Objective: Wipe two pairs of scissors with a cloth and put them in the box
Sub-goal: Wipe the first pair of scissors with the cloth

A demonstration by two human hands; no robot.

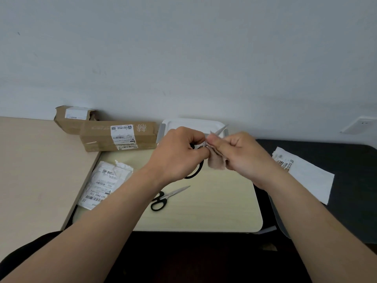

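Left hand: the left hand [179, 154] is curled round the handle end of a pair of black-handled steel scissors [196, 173], held up off the tabletop; one black loop hangs out below the fist.
Right hand: the right hand [240, 156] has thumb and fingers closed on a small beige cloth [217, 160], pinching it around the blades.
Blade tip: silver and blurred, it sticks out above the right hand, pointing at the wall.
Second pair: a smaller pair of black-handled scissors [165, 198] lies flat on the pale yellow tabletop [204, 211], blades shut; the left forearm covers part of its handles.
Box: a white plastic box with rounded corners [191, 123] sits against the wall just behind the hands, which hide its near side and its inside.
Left of the box: two brown cardboard parcels [118, 135] with white labels, one behind the other.
Near left: a crumpled white mailer bag [104, 184] with barcodes, partly under the left forearm.
Right: a white paper packet [306, 174] on a dark surface, well apart from the scissors.
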